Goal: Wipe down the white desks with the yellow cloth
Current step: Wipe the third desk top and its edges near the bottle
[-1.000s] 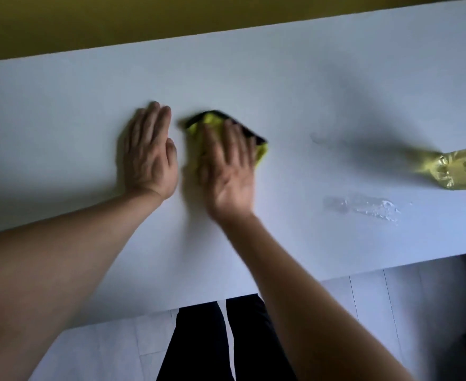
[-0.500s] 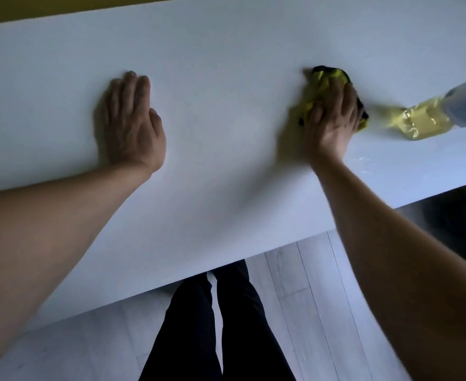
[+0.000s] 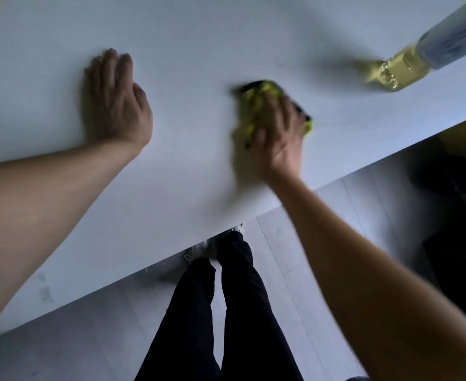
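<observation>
The white desk (image 3: pixel 198 45) fills the upper part of the head view, its front edge running diagonally. My right hand (image 3: pixel 277 133) presses flat on the crumpled yellow cloth (image 3: pixel 253 103), which has a dark edge and sits near the desk's middle right; both are motion-blurred. Only the cloth's far and left parts show around my fingers. My left hand (image 3: pixel 116 100) lies palm down on the bare desk to the left, fingers together, holding nothing.
A spray bottle (image 3: pixel 407 64) of yellow liquid with a white label lies at the desk's far right. Below the desk edge are grey floor planks (image 3: pixel 295 270), my dark-trousered legs (image 3: pixel 220 312) and a dark object (image 3: pixel 446 174) at the right.
My right hand slid the cloth right across the wet patch toward the bottle, then back left and nearer the front edge. The left hand stayed planted. The view shifted.
</observation>
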A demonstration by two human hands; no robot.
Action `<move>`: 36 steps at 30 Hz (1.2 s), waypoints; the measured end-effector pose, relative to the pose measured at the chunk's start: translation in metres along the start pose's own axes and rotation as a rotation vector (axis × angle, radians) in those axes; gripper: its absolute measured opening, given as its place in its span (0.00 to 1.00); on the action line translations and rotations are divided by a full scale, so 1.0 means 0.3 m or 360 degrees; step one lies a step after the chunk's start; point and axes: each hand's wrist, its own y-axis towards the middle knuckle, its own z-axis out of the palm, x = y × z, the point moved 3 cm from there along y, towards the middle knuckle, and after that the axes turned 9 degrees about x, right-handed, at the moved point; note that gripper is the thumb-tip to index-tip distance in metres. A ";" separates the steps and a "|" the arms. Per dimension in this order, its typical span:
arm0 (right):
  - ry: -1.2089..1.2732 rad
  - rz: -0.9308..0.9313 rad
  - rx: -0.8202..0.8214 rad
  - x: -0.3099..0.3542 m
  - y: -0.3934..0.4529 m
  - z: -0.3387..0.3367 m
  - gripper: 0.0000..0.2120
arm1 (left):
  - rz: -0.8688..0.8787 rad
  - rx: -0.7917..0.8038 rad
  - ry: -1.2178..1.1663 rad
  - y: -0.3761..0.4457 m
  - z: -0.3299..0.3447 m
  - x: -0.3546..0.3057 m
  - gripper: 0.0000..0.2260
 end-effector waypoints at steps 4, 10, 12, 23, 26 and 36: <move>0.0014 0.0334 -0.0095 -0.208 0.090 -0.125 0.30 | -0.0048 0.0020 0.0009 0.008 -0.007 -0.008 0.26; 0.0073 0.0155 -0.0078 0.107 -0.147 0.047 0.30 | -0.0081 0.0023 0.0019 0.013 -0.007 -0.018 0.26; 0.0119 -0.0073 0.0120 0.292 -0.292 0.130 0.30 | -0.0081 0.0028 0.0014 0.011 -0.008 -0.017 0.26; 0.0025 0.0068 -0.0074 -0.063 -0.223 -0.013 0.28 | 0.0370 0.0011 0.0159 -0.098 -0.032 -0.100 0.23; -0.0005 0.0295 -0.0205 -0.248 -0.119 -0.115 0.26 | 0.0501 0.0040 0.0125 -0.206 -0.005 -0.199 0.24; 0.0100 -0.0227 0.0152 0.086 -0.426 0.027 0.27 | 0.0462 0.0059 0.0170 -0.358 0.103 -0.371 0.24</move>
